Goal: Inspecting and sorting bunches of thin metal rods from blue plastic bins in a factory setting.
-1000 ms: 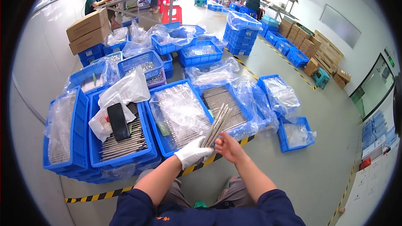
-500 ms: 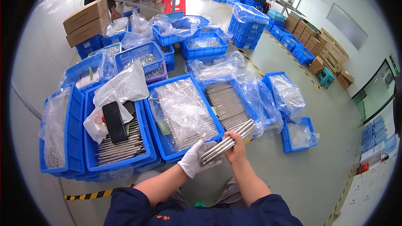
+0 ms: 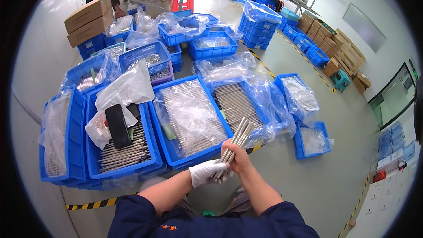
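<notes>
We saw the left hand [image 3: 206,173], in a white glove, curled around the lower ends of a bundle of slim, shiny metal rods [image 3: 241,135], while the bare right hand [image 3: 239,155] gripped them higher up. We held the bundle tilted in the air, near the closest right-hand corner of a smooth blue plastic crate [image 3: 181,163] topped with crinkled clear film [image 3: 194,119]. Orange lettering [image 3: 169,228] marked our dark shirt [image 3: 211,222]; we could not read the print on the cardboard box [image 3: 86,14]
</notes>
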